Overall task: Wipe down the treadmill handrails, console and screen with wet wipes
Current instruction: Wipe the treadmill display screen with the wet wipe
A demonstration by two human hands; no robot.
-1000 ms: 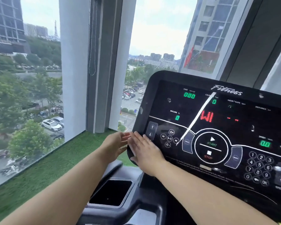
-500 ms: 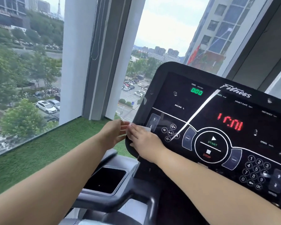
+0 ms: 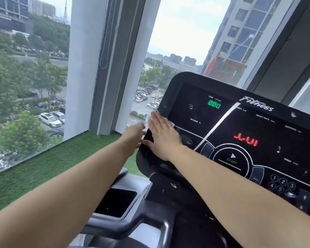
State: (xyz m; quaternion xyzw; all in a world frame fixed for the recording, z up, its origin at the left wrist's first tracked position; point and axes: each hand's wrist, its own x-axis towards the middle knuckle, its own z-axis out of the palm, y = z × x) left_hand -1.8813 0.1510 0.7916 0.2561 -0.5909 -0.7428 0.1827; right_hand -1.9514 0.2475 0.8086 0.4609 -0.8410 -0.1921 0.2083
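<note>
Pressing apparent wipe point(image 3: 171, 123), right hand point(image 3: 164, 138) flat, console point(image 3: 186, 97)

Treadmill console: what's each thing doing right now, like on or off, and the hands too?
console, switched on.
time display, lit green, shows 000.
red display, lit.
right hand, flat, pressing the wet wipe on the console.
wet wipe, spread under that hand.
left hand, at the console's left edge, fingers partly hidden.

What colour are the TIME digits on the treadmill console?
Green: the TIME digits glow against the black console, shown in the head view.
</note>
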